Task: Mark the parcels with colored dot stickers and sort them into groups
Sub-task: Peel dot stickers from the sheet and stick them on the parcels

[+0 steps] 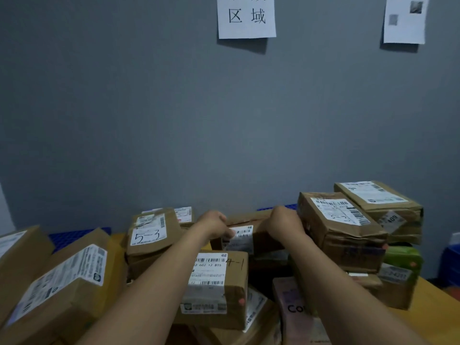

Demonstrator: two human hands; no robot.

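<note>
Head view faces a grey wall (174, 108) above a wooden table (438, 302) heaped with cardboard parcels (62, 277). At the back of the heap, between the parcel marked 5-3 (151, 232) and a taller stack (341, 225), lies a brown parcel (258, 232). The left hand (214, 225) and right hand (286, 224) grip its two ends, fingers curled over it. The nearer parcel marked 4-1 (219, 290) bears a pink dot sticker (241, 301)

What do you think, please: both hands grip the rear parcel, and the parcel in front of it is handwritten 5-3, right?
In the head view the front parcel reads 4-1, not 5-3. Left hand and right hand do grip the rear parcel.
</note>
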